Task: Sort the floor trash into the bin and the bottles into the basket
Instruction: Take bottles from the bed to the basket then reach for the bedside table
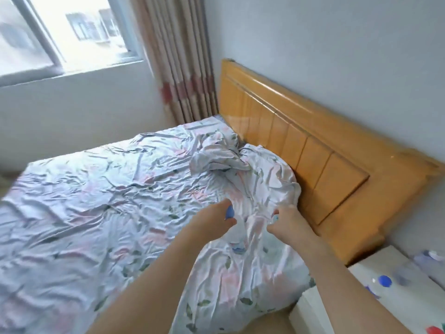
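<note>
Presently left hand (218, 221) and right hand (286, 222) each grasp a clear blue-capped bottle over the floral bedsheet (96, 201); wooden headboard (313, 150) right.

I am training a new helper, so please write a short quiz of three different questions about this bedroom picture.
1. True or false: both hands are over the bed.
2. The left hand grips something with a cap of which colour? A red, B blue, C green.
3. What wooden part stands behind the crumpled sheet?

Key: 1 true, the right hand too. 2 B. 3 the headboard.
</note>
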Tool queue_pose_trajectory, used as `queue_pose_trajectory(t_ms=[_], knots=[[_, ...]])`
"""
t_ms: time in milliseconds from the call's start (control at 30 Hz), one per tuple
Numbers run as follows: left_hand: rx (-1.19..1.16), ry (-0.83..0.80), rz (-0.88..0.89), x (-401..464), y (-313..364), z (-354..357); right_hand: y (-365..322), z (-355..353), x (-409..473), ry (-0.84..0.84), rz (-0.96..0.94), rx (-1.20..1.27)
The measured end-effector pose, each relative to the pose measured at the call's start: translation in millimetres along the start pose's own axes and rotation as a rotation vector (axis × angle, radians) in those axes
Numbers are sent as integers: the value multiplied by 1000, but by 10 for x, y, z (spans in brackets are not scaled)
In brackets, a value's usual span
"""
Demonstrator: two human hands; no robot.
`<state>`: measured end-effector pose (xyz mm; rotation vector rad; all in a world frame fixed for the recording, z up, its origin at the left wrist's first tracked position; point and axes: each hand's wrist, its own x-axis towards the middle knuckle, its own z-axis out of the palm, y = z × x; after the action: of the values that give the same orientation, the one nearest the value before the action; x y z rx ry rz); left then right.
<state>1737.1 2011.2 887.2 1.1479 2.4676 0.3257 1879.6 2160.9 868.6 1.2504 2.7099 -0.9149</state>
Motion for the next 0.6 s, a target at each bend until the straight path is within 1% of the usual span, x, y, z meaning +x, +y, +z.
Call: queue_pose_trajectory(t_ms=[133, 233, 267, 433, 600], knots=[[-66, 130, -174, -737, -1095, -454, -1195, 483, -146, -85, -214, -17], [-84, 195, -282, -1353, -1858, -691, -1970, 923, -377, -91, -347, -22], [-81, 222, -327, -1647, -2213, -771, -2299, 1146, -508, -103, -393, -21], [-84, 311, -479, -2924, -3682, -1235, -3688, 2071, -1153, -181, -530, -31], [-130, 420, -583, -3937, -4801, -1513, -4964, 2915, -1766, -249, -679, 10]])
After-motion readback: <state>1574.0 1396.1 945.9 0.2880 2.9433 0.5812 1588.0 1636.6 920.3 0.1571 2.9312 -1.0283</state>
